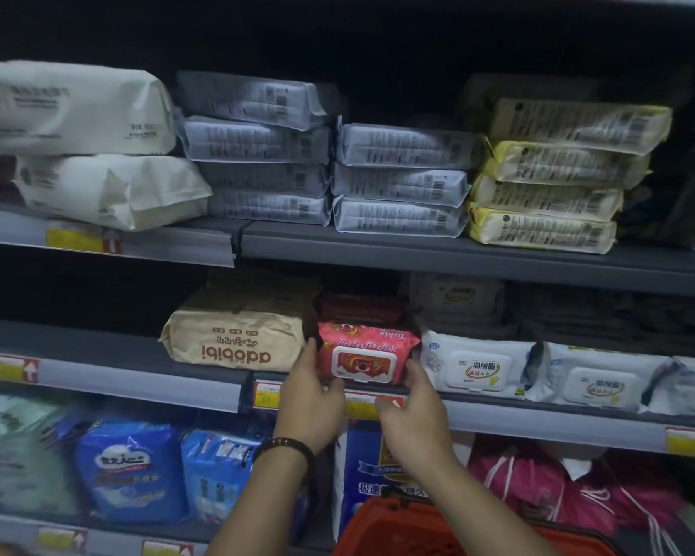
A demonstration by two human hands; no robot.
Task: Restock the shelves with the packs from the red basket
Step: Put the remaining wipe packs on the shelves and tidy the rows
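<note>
A pink wipes pack (pixel 364 353) with a bear picture on its lid stands at the front edge of the middle shelf (pixel 109 357). My left hand (pixel 307 399), with a bead bracelet on the wrist, grips the pack's left side. On the pack's right side my right hand (pixel 414 411) holds its lower corner with the fingers. A darker red pack (pixel 360 309) lies behind it in shadow. The red basket (pixel 394 527) shows at the bottom, below my arms; its contents are hidden.
A beige pack (pixel 237 335) sits left of the pink one, white lidded wipes packs (pixel 480 367) right. The upper shelf holds stacks of white, grey and yellow packs (pixel 546 178). Below are blue packs (pixel 129 471) and pink bags (pixel 558 487). The middle shelf's left part is bare.
</note>
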